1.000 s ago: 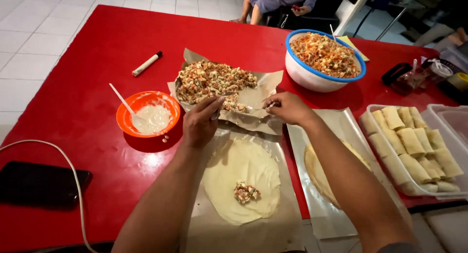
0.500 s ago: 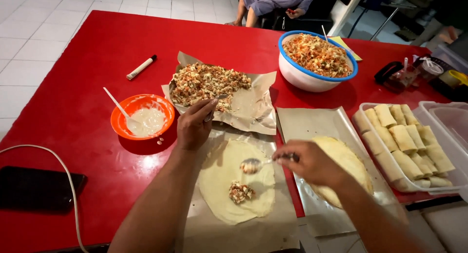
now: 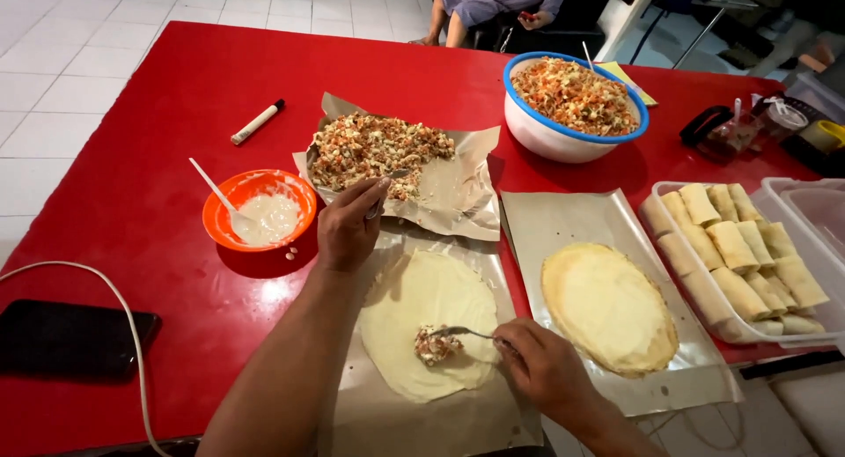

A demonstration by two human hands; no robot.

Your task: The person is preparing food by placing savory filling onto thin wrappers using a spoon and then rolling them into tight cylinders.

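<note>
Holding a thin metal fork [image 3: 465,333] tight, the right hand [image 3: 546,369] hides its handle; the left hand [image 3: 348,228] pinches a half-hidden spoon [image 3: 380,203] beyond the round pale wrapper [image 3: 422,298].

Place: a home or small eatery food-prep spot; which one cannot be told.
Surface: red table [image 3: 132,114] on white tiled floor [image 3: 79,34].
Food: bowl [image 3: 572,105] of filling, stack of wrappers [image 3: 607,307], tray [image 3: 669,246] of finished rolls [image 3: 739,254].
Company: a seated person [image 3: 493,3] beyond the table.

Glossy red table [image 3: 132,87] (smooth), matt paper sheet [image 3: 572,224], metal spoon [image 3: 466,333].
</note>
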